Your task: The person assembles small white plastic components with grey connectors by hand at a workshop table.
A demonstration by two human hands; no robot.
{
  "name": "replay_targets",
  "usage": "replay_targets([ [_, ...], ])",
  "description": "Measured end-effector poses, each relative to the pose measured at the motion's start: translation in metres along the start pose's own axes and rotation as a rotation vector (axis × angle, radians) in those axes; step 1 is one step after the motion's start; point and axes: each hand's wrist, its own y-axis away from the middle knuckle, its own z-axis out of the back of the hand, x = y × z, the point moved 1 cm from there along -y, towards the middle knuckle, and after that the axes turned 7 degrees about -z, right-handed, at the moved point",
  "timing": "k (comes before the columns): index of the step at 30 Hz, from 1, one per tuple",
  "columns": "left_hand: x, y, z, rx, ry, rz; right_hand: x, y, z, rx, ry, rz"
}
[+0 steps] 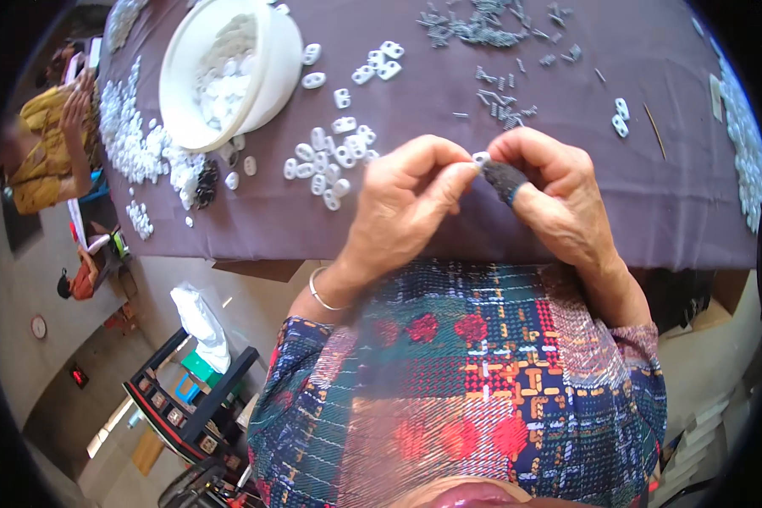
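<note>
Just above the near edge of the cloth-covered table [567, 229], my two hands meet fingertip to fingertip. My left hand [398, 203] pinches a small white plastic piece [481, 157] between thumb and forefinger. From the other side my right hand [563, 190] grips the same piece, its thumb wrapped in a dark finger cover [505, 179]. Fingertips hide most of the piece. Left of my hands lies a loose group of white oval pieces with holes [320, 161]. Small grey metal springs [504, 106] are scattered beyond my fingers.
A white tub [281, 80] holding white pieces stands at the far left, beside a heap of small white parts [125, 127]. More springs [483, 30] lie at the back. Rightward are two white pieces [621, 118], a thin brown stick [654, 131] and a pale heap [743, 144].
</note>
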Motion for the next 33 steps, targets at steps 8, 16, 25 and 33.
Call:
replay_targets([
  [8, 0.001, 0.0, -0.001, -0.006, -0.04, -0.073, 0.008, 0.001, 0.003, -0.023, 0.026, -0.037],
  [16, -0.004, 0.004, 0.024, -0.297, -0.563, -0.372, 0.007, 0.002, 0.006, -0.05, -0.128, -0.151],
  [25, 0.006, -0.006, 0.076, -0.356, -1.044, -0.316, -0.002, 0.001, 0.01, -0.132, -0.157, -0.148],
  [33, 0.001, -0.017, 0.061, -0.343, -0.943, -0.467, -0.004, -0.002, 0.01, -0.137, -0.159, -0.112],
])
